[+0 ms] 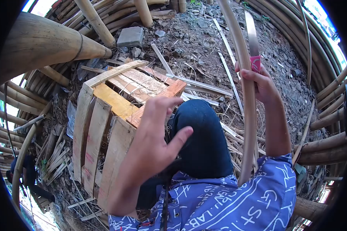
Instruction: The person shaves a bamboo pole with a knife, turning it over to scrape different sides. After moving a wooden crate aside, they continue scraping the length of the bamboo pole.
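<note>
My right hand (260,80) is closed around the pink-wrapped handle of a knife (253,36), whose blade points up and away. A long, slightly curved bamboo strip (249,115) passes through the same hand, with fingertips showing at its left edge. Its lower end lies against my shirt. My left hand (152,134) is raised over my knee and the near side of a wooden crate (117,144). Nothing is in it; its thumb stands apart from the fingers. Wood shavings (152,89) lie on the crate's top slats.
A thick bamboo pole (46,42) juts in at upper left. Thin bamboo strips (225,65) and slats lie on the stony ground beyond the crate, near a grey concrete block (130,36). Stacked bamboo poles (327,150) line the right side.
</note>
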### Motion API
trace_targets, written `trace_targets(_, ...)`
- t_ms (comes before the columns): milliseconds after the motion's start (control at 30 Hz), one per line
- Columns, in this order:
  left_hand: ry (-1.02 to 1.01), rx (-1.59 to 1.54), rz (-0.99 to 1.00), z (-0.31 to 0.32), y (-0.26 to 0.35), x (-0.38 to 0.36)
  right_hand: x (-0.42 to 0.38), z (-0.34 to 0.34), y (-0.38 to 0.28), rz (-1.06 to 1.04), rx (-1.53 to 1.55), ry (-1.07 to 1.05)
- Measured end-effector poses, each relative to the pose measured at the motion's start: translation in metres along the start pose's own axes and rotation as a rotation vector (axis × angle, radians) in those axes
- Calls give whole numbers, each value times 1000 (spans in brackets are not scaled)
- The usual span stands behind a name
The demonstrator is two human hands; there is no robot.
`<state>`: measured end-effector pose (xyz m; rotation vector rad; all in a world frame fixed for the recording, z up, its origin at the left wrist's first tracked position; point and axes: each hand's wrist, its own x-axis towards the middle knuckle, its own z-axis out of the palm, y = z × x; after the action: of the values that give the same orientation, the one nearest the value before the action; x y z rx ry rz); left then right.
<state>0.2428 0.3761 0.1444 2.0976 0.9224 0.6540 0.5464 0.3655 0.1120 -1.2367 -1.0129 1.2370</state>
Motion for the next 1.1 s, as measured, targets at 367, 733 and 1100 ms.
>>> trace_targets(367,214,673,313,23,-51,103,-69,-64,2,279,-588,-145)
trace_targets(733,230,663,265,46,-87,149,12,-138,46,191,-965,-9)
trace_targets(1100,280,882,327,19,-95,145,-73,-157,-23,118,-1086,311)
